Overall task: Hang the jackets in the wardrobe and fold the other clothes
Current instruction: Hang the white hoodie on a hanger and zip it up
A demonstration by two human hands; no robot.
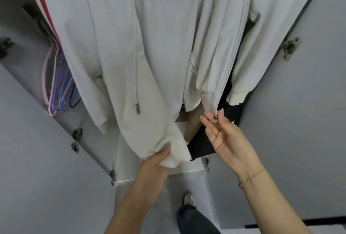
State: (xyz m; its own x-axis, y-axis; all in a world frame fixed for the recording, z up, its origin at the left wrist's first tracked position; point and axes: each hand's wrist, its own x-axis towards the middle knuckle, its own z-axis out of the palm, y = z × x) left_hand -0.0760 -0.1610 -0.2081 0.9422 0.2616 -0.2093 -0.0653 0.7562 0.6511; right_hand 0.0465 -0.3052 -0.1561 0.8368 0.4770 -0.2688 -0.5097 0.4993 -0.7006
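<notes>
Hanging at the far left of the wardrobe (280, 121), a bunch of thin wire hangers (60, 85) in pink, purple and blue sits beside a red strip (44, 7) of unclear origin; metal hinges (77, 134) line the grey door edges. Centre frame, the jacket (131, 37) hangs inside the wardrobe: a pale cream hooded garment of soft fleece-like knit with ribbed cuffs and a drawcord (137, 108) ending in a dark metal tip. The left hand (159, 160) grips the bunched lower front hem, fingers curled into the fabric. To the right, the other front panel falls in straight folds, and the right hand (222, 132) pinches a small metal piece, probably the zip pull, at that panel's bottom corner between thumb and forefinger, remaining fingers spread loose. Dark clothing (202, 143) lies behind, low in the wardrobe. Judged by its drape, the jacket is light, limp and non-slippery; it will sag wherever unsupported. Best hold points are the hem edges and zip ends, keeping both fronts taut so the zip can be aligned.
</notes>
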